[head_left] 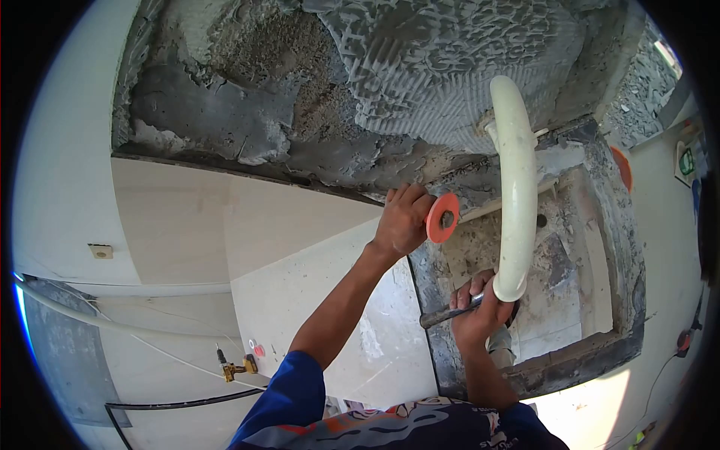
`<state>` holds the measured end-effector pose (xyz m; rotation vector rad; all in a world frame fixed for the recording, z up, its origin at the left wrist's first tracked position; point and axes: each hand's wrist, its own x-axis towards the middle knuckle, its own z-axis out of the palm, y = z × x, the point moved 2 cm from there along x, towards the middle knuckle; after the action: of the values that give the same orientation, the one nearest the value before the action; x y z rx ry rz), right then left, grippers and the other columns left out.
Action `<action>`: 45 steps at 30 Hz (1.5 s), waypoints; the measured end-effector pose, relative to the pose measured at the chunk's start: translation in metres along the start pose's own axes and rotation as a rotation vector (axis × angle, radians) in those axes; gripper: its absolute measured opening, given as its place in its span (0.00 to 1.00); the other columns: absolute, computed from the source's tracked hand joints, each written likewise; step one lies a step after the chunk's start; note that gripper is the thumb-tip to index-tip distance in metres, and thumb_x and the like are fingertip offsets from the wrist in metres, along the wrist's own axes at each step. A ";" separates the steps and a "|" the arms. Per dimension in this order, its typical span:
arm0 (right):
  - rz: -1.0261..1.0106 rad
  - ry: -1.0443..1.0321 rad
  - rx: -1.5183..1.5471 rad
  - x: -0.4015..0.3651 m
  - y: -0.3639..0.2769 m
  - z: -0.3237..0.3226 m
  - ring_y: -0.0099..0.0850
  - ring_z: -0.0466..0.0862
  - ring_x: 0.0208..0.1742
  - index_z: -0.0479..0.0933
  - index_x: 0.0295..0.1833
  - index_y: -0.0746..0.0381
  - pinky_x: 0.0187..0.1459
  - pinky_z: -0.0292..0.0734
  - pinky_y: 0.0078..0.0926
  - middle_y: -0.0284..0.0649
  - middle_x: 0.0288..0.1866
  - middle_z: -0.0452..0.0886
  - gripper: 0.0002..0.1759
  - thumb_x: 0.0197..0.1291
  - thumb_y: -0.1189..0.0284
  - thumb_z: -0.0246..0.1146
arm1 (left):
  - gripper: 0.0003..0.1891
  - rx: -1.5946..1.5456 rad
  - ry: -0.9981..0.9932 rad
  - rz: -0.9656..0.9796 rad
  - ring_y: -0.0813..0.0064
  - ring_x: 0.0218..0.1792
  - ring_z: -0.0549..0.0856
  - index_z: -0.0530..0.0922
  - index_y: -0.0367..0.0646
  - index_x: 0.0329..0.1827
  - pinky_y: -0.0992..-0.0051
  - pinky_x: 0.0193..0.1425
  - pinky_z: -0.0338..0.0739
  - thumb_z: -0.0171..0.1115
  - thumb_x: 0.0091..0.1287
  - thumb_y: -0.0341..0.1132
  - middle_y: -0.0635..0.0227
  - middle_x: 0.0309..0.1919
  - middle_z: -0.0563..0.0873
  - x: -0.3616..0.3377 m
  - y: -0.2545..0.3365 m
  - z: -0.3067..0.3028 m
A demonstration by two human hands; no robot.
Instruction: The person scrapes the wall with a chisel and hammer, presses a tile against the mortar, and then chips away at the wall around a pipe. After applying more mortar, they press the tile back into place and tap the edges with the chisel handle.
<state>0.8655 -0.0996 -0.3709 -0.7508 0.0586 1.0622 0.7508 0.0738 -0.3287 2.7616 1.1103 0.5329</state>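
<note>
My left hand (406,219) is wrapped round a chisel with a round orange guard (433,223) and a bare metal end. The chisel's far end is hidden beyond my fist, close to the lower edge of the mortared surface (322,161). My right hand (480,313) is closed on a dark rod-shaped handle (441,318), whose butt points left. Whatever sits at the handle's other end is hidden. A thick cream curved pipe (517,180) passes in front of the mortar, and its lower end overlaps my right hand in this view.
Below the pipe lies a recessed pit with a rough dark rim (630,300). Pale panels (330,277) extend to the left. A yellow cordless drill (238,367) lies at lower left near a black hose (180,406). Rubble (641,90) is heaped at upper right.
</note>
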 end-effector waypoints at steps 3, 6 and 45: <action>0.077 -0.103 0.023 -0.010 -0.007 0.012 0.25 0.76 0.26 0.66 0.58 0.61 0.27 0.75 0.27 0.39 0.36 0.76 0.10 0.80 0.68 0.53 | 0.09 -0.025 -0.007 0.004 0.61 0.44 0.80 0.83 0.47 0.41 0.61 0.48 0.68 0.70 0.57 0.30 0.67 0.39 0.80 -0.006 0.001 -0.002; 0.071 -0.094 0.013 -0.009 0.006 0.004 0.27 0.78 0.22 0.65 0.59 0.59 0.18 0.73 0.29 0.41 0.37 0.79 0.09 0.80 0.68 0.52 | 0.09 0.048 -0.012 -0.012 0.61 0.44 0.80 0.83 0.47 0.41 0.61 0.48 0.68 0.70 0.57 0.30 0.67 0.39 0.80 -0.010 -0.003 0.003; 0.276 -0.072 -0.284 0.037 0.034 -0.003 0.19 0.71 0.26 0.69 0.50 0.59 0.27 0.69 0.23 0.29 0.32 0.72 0.17 0.79 0.56 0.57 | 0.12 -0.213 0.044 -0.256 0.57 0.45 0.80 0.81 0.47 0.41 0.57 0.47 0.68 0.63 0.54 0.23 0.65 0.39 0.80 -0.010 -0.020 0.039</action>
<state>0.8578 -0.0639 -0.4053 -0.9787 -0.0530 1.3780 0.7453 0.0822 -0.3729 2.3931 1.3084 0.6396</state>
